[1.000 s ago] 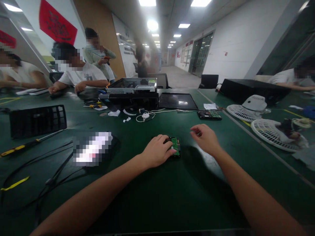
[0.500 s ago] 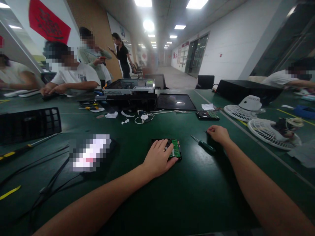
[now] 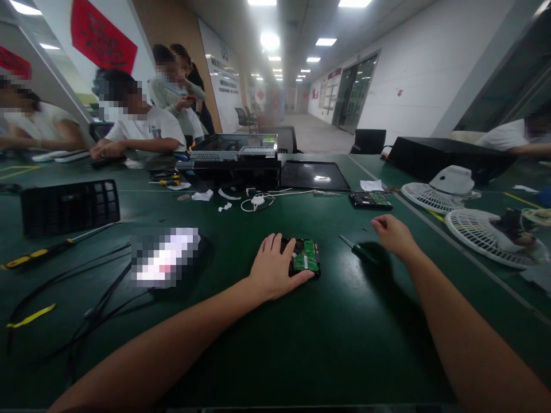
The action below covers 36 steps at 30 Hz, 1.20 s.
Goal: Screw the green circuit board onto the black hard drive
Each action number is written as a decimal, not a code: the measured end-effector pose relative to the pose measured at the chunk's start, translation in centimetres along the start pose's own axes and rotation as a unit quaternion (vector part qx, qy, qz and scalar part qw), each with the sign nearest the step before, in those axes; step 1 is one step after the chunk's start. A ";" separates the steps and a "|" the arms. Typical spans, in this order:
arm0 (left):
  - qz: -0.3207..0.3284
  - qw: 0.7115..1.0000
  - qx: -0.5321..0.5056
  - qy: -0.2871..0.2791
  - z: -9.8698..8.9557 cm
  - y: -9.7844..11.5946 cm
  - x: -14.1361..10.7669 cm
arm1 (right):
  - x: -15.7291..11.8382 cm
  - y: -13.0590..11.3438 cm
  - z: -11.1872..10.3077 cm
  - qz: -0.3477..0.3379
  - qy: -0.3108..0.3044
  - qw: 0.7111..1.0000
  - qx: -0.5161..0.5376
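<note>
A hard drive (image 3: 306,256) with a green circuit board lies on the dark green tabletop. My left hand (image 3: 275,267) is laid across its left part, the fingers over the far side and the thumb along the near edge, holding it. My right hand (image 3: 392,235) hovers to the right with its fingers curled together; nothing shows in them. Just left of its fingertips, tiny dark pieces like screws (image 3: 364,229) lie on the table. A green-handled screwdriver (image 3: 364,252) rests between my hands, its tip toward the far left, partly in the right arm's shadow.
Another hard drive (image 3: 371,200) lies farther back. An opened computer case (image 3: 235,166) stands beyond, beside a dark flat panel (image 3: 316,175). Fan parts (image 3: 451,183) lie right; a lit phone (image 3: 167,258), cables and a yellow-black screwdriver (image 3: 51,250) lie left. Several people are around.
My right hand has drawn slightly away from the tiny pieces, which now lie apart from its fingertips. My left hand has shifted leftward on the drive, baring more circuit board. The view has turned slightly left.
</note>
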<state>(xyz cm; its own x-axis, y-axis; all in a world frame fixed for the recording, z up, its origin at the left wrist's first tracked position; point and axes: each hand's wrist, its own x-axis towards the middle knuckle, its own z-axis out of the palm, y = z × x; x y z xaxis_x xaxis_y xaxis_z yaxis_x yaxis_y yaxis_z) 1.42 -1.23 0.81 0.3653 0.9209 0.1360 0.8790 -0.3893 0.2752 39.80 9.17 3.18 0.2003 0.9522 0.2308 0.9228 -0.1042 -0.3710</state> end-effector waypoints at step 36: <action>0.110 0.994 0.002 -0.026 -0.7 1.7 -0.4 | -7.1 -11.0 5.1 -0.139 -0.135 0.947 0.258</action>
<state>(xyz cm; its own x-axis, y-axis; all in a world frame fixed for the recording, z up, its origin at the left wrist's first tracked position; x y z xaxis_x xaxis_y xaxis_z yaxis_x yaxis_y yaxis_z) 2.54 -2.32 1.85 0.5645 0.8129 0.1433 0.7768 -0.5819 0.2409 26.56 5.06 1.06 -0.1827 0.9680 0.1719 0.6306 0.2495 -0.7349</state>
